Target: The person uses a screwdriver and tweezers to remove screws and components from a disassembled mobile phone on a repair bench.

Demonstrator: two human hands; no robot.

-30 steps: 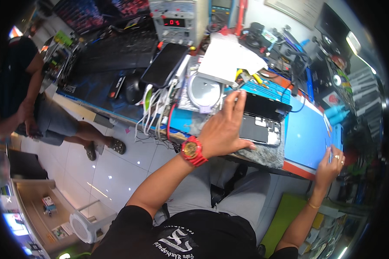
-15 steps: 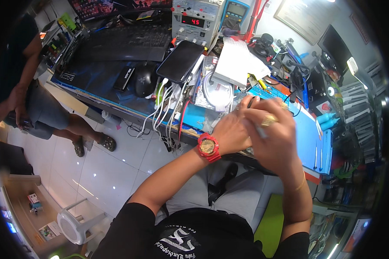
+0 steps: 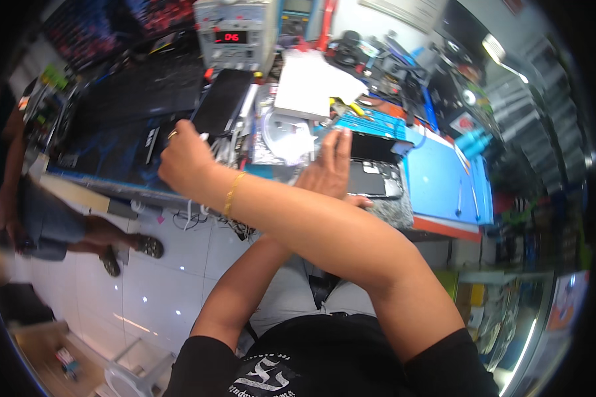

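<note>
An opened phone [image 3: 374, 180] lies on the bench, its inside exposed and its dark screen part [image 3: 371, 148] at the far side. My left hand [image 3: 328, 169] grips its left end, the fingers stretched along the screen part and the thumb at the near edge. Across my left arm reaches my right forearm. My right hand [image 3: 189, 159], fingers curled, is over the spot where the mouse stood, which it covers. What those fingers hold, if anything, is hidden. A dark phone [image 3: 224, 102] lies just beyond, with white cables [image 3: 228, 149] beside it.
Behind stand a power supply [image 3: 232, 36] with a red display and a keyboard [image 3: 139, 86]. A white box [image 3: 304, 86] sits at the middle back. To the right lie a blue mat [image 3: 437, 175] and thin tools [image 3: 473, 192]. Another person [image 3: 53, 225] stands at the left.
My right hand has swung from beside my left hand far to the left, over the mouse. The view has shifted right, and the opened phone now shows beside my left hand.
</note>
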